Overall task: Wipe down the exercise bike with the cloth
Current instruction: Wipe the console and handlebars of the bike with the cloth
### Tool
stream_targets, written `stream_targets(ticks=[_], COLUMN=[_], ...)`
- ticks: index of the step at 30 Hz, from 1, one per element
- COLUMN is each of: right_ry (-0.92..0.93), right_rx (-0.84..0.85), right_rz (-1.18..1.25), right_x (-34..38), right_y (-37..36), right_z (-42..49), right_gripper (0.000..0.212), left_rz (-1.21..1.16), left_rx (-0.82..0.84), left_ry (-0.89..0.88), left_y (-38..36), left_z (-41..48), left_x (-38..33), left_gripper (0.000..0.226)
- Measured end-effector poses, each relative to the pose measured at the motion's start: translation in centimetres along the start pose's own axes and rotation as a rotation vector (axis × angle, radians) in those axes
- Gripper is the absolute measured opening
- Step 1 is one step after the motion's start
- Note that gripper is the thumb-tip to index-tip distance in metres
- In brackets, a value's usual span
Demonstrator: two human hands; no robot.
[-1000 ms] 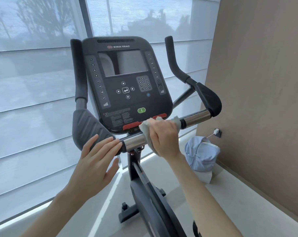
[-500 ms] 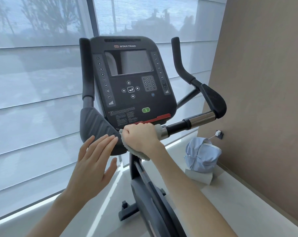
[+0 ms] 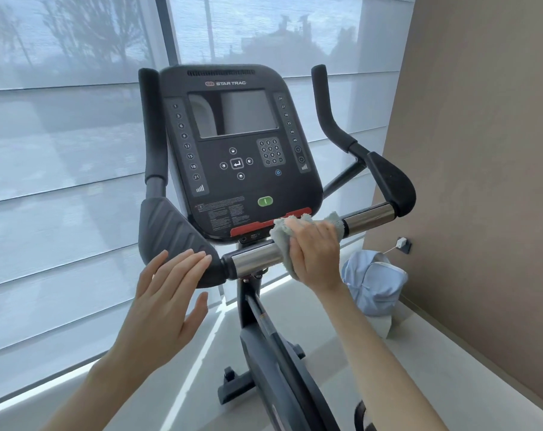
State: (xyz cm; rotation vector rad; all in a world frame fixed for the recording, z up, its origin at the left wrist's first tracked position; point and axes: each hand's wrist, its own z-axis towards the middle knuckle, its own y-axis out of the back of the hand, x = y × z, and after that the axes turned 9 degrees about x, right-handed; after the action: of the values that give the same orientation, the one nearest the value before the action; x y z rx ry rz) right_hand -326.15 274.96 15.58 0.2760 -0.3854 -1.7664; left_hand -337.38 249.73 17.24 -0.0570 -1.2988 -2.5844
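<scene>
A black exercise bike stands in front of me, its console point(image 3: 239, 150) facing me. Below the console runs a chrome handlebar point(image 3: 254, 259) with black elbow pads at each end. My right hand point(image 3: 315, 251) is wrapped around the middle of the bar, gripping a pale grey-green cloth point(image 3: 281, 236) against the metal. My left hand point(image 3: 167, 297) is flat with fingers together, its fingertips resting on the lower edge of the left pad point(image 3: 173, 237); it holds nothing. The part of the bar under the cloth is hidden.
A light blue bag point(image 3: 372, 281) sits on the floor to the right, by a brown wall point(image 3: 481, 150) with a plugged-in socket point(image 3: 402, 243). Shaded windows point(image 3: 61, 181) fill the left and back. The bike's frame and base point(image 3: 264, 368) run down between my arms.
My right hand has slid the cloth rightwards along the chrome bar, back to the middle, after being at its left end. My left hand stays on the left pad.
</scene>
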Motion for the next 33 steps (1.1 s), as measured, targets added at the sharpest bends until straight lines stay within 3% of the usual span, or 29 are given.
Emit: stream_targets(ticks=[4, 8, 10, 15, 19, 21, 27, 30, 33], right_ry=[-0.146, -0.34, -0.34, -0.217, -0.156, -0.093, 0.025, -0.103, -0.276], right_rx=[0.192, 0.806, 0.968, 0.824, 0.451, 0.341, 0.264, 0.257, 0.406], right_rz=[-0.026, -0.128, -0.077, 0.012, -0.006, 0.069, 0.111, 0.09, 0.012], right_x=[-1.4, 0.2, 2.1, 9.3, 11.1, 10.5, 6.2, 2.3, 0.1], right_y=[1.6, 1.5, 1.0, -0.2, 0.0, 0.3, 0.8, 1.8, 2.6], right_z=[1.9, 5.5, 6.4, 5.7, 3.8, 2.5, 0.9, 0.9, 2.2], right_gripper=[0.039, 0.041, 0.041, 0.044, 0.041, 0.04, 0.036, 0.032, 0.041], left_rz=[0.025, 0.04, 0.047, 0.068, 0.065, 0.058, 0.053, 0.053, 0.051], left_rx=[-0.005, 0.004, 0.01, 0.036, 0.046, 0.041, 0.032, 0.035, 0.037], left_ry=[-0.001, -0.001, -0.002, 0.007, 0.018, 0.014, 0.005, 0.01, 0.012], left_y=[0.5, 0.8, 0.9, 0.9, 0.8, 0.8, 0.8, 0.7, 0.8], left_z=[-0.2, -0.6, -0.9, -1.2, -1.4, -1.5, -1.6, -1.5, -1.4], left_x=[0.3, 0.0, 0.0, -0.1, -0.1, -0.1, 0.1, 0.1, -0.1], left_gripper=[0.042, 0.042, 0.042, 0.043, 0.044, 0.044, 0.043, 0.044, 0.044])
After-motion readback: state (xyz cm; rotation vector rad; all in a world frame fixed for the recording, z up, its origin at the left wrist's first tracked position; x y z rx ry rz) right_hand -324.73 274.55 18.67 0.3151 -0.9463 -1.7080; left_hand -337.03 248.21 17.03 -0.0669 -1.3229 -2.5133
